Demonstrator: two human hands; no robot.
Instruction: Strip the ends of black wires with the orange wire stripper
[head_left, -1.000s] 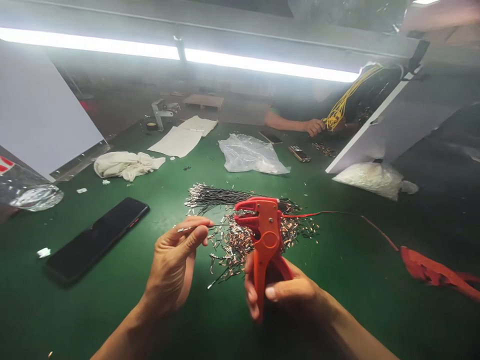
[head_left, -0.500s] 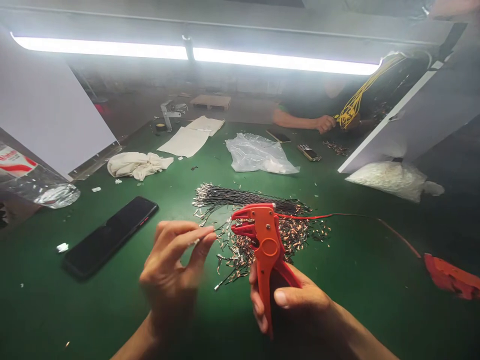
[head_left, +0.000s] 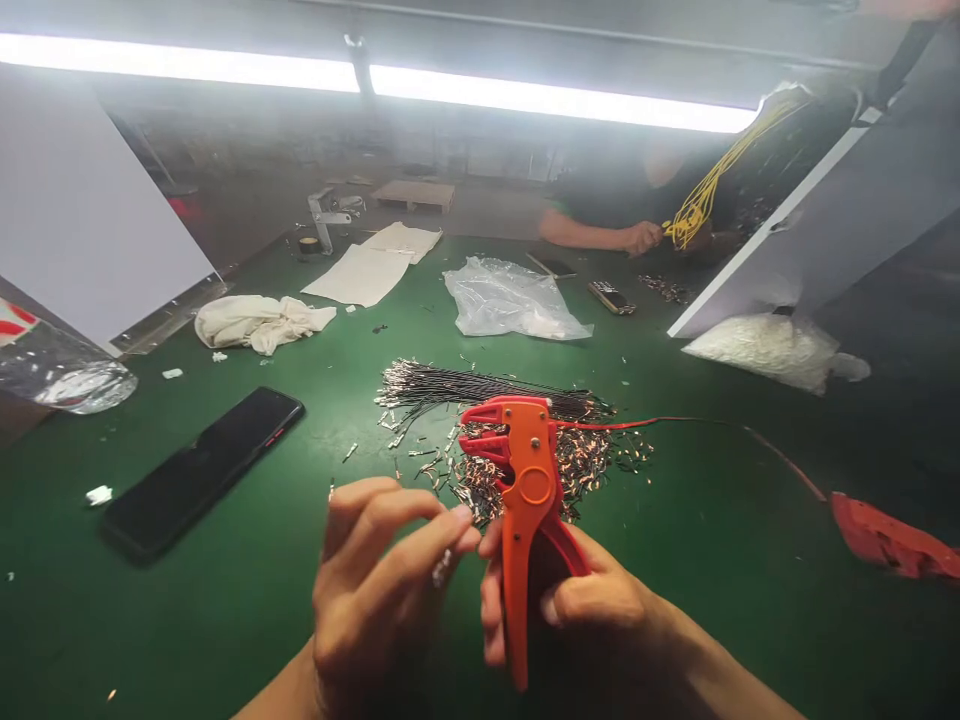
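Surface: one green surface (head_left: pixel 247 620) under two lit lamp tubes (head_left: pixel 562 98), with one white panel at each side, left (head_left: pixel 97 200) and right (head_left: pixel 847 220).
Wire stripper: one, orange and red (head_left: pixel 532 485), upright at the middle, above the surface; its red jaws point left with a gap between them.
Right hand: one hand (head_left: pixel 592 595) wrapped around the stripper's handles.
Left hand: one hand (head_left: pixel 390 570), blurred, fingers bent, just beside the stripper; a silver tip (head_left: pixel 442 568) shows below the fingertips, but whether they grip it I cannot tell.
Black wires: one bundle (head_left: pixel 480 383) with silver ends, too many to count, lying behind the stripper.
Cut ends: one heap (head_left: pixel 592 460), uncounted, partly hidden by the stripper.
Red cord: one (head_left: pixel 630 425), running from behind the stripper toward one red piece (head_left: pixel 889 535).
Phones: one large black smartphone (head_left: pixel 202 470) at left, one keypad phone (head_left: pixel 611 297) farther off.
Bags: two, one clear and crumpled (head_left: pixel 510 300), one filled with white pieces (head_left: pixel 772 350).
Others: one white cloth (head_left: pixel 259 322), one bottle (head_left: pixel 67 375), one tape roll (head_left: pixel 308 244).
Across: one co-worker's hand (head_left: pixel 643 238) beside yellow cables (head_left: pixel 694 215).
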